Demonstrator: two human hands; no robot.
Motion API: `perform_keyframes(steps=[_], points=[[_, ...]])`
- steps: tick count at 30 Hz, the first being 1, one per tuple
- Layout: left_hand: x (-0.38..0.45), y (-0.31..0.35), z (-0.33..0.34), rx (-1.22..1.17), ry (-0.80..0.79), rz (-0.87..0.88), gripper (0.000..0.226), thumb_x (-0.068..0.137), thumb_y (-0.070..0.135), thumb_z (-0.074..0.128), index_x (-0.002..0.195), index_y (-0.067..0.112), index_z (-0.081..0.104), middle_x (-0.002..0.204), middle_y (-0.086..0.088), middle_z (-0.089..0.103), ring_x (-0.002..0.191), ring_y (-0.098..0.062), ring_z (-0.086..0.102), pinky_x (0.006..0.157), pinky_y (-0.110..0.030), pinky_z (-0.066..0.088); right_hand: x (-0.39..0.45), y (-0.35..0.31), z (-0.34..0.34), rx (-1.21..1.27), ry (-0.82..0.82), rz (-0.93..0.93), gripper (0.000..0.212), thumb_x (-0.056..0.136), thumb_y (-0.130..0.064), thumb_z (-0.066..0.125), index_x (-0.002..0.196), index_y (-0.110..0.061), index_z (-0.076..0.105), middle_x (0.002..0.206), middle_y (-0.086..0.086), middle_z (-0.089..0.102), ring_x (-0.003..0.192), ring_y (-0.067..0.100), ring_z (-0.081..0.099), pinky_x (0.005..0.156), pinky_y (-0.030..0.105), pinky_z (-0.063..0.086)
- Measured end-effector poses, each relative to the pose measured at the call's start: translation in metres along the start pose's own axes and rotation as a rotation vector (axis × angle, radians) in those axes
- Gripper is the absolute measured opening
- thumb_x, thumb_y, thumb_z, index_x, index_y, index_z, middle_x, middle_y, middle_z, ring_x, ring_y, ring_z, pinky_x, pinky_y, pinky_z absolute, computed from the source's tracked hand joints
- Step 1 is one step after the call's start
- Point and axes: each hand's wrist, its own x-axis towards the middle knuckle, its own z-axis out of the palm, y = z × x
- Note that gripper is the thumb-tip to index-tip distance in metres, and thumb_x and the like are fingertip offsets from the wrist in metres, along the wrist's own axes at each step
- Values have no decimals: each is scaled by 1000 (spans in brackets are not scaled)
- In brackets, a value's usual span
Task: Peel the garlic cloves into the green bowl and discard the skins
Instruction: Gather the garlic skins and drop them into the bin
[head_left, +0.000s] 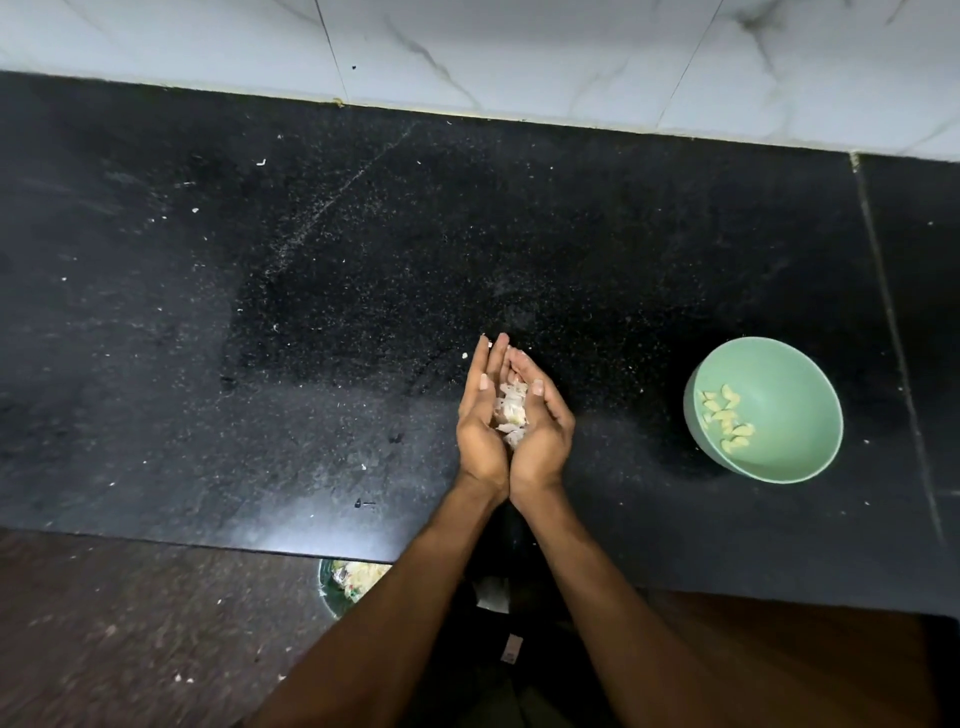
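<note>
My left hand (480, 428) and my right hand (546, 434) are pressed together edge to edge into a cup above the black counter (311, 312). A small heap of white papery garlic skins (511, 410) lies between the palms. The fingers are nearly straight, and their tips meet at the far end. To the right, apart from the hands, the green bowl (810, 384) stands on the counter. Several peeled, pale yellow garlic cloves (727, 418) lie inside it on its left side.
Tiny skin flecks are scattered over the counter. A white marble-look wall (519, 52) runs along the back. Below the counter's front edge, left of my arms, a bin with waste (348, 579) shows partly on the dark floor (130, 623).
</note>
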Motion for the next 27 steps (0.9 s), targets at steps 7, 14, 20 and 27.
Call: perform_keyframes(steps=[7, 14, 20, 27], points=[[-15, 5, -4, -286, 95, -66, 49, 107, 17, 21, 154, 5, 33, 152, -14, 48, 140, -23, 47, 117, -39, 37, -14, -15, 4, 337, 60, 208, 32, 104, -6, 41, 118, 3, 68, 126, 21, 70, 120, 29, 68, 98, 32, 55], [-46, 21, -10, -430, 136, 20, 48, 109, 18, 22, 152, 3, 36, 151, -15, 49, 129, -21, 58, 90, -31, 57, -45, -22, 13, 404, -17, 298, 33, 92, -9, 51, 117, 6, 68, 118, 19, 74, 116, 29, 70, 98, 34, 55], [-82, 46, -37, -526, 205, 262, 49, 107, 16, 24, 154, 3, 34, 154, -16, 45, 138, -24, 49, 99, -32, 54, -84, -11, 31, 346, -211, 431, 33, 102, -7, 45, 107, -1, 77, 124, 22, 71, 124, 33, 65, 116, 48, 43], [-152, 63, -96, -598, 307, 531, 57, 98, 19, 37, 153, 2, 34, 155, -16, 43, 144, -25, 43, 118, -38, 37, -161, 20, 41, 234, -488, 568, 38, 107, -8, 36, 115, 4, 70, 122, 20, 72, 122, 30, 66, 110, 40, 48]])
